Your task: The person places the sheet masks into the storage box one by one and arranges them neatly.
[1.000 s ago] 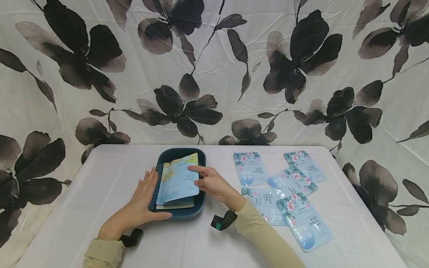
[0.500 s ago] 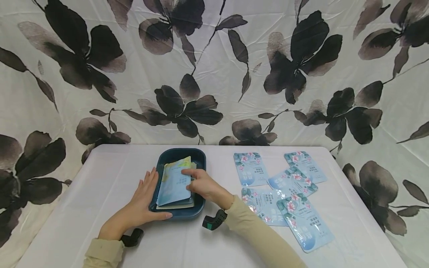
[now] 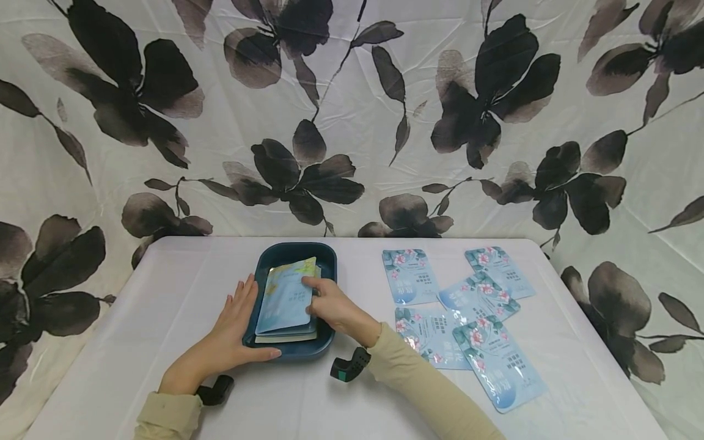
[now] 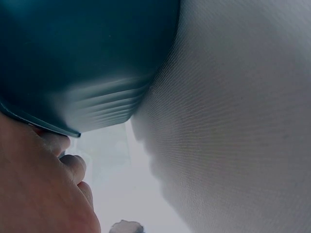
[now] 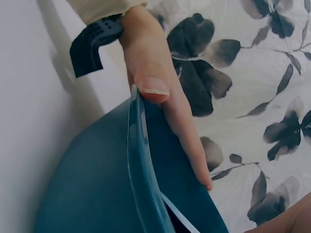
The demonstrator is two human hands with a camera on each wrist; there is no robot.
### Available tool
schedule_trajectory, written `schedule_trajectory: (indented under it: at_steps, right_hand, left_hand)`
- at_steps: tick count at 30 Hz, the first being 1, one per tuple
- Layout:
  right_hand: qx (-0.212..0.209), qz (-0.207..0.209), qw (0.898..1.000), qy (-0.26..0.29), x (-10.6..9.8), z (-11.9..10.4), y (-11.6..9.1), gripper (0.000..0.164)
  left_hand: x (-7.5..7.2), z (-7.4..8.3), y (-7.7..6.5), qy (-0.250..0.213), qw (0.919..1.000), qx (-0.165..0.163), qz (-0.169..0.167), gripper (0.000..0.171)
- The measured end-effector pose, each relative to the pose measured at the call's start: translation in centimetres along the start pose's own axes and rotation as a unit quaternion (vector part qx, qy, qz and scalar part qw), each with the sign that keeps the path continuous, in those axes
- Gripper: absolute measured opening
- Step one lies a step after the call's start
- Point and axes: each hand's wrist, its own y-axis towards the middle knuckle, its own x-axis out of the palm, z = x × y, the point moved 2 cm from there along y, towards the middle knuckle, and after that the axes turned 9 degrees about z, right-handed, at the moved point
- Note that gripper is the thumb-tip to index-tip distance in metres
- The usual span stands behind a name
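Note:
A dark blue tray (image 3: 333, 264) stands on the table, left of centre. In it lies a stack of flat packets topped by a light blue sheet mask packet (image 3: 283, 299) with yellow-green decoration. My right hand (image 3: 341, 311) pinches this top packet at its right edge, index finger and thumb showing on its face, other fingers hidden. Along the tray's left side rests my left hand (image 3: 233, 333), fingers straight, thumb over the near rim. The left wrist view has the tray's outer wall (image 4: 87, 53) beside the left hand (image 4: 39, 179). The right thumb (image 5: 153, 90) overlaps the rim in the right wrist view.
Several light blue packets with pink flowers lie on the right: one packet (image 3: 409, 275) apart, the others overlapping, with a near packet (image 3: 499, 363) on top. A white cloth covers the table (image 3: 308, 403). A floral curtain (image 3: 385, 201) hangs behind it.
My right hand has moved left and slightly down, bringing the top packet further in over the stack, where it now lies flatter. My left hand has stayed against the tray.

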Motion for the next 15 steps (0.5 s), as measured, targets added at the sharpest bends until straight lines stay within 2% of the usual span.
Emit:
schedule_trajectory:
  at_steps: [6, 15]
  right_hand:
    - [-0.002, -0.014, 1.000, -0.016, 0.15, -0.20, -0.18, 0.075]
    - [0.008, 0.005, 0.999, -0.047, -0.06, -0.17, -0.38, 0.058]
  left_hand:
    - [-0.04, 0.00, -0.01, 0.001, 1.0000, 0.004, 0.001, 0.132]
    - [0.06, -0.19, 0.00, 0.002, 1.0000, 0.009, 0.002, 0.132]
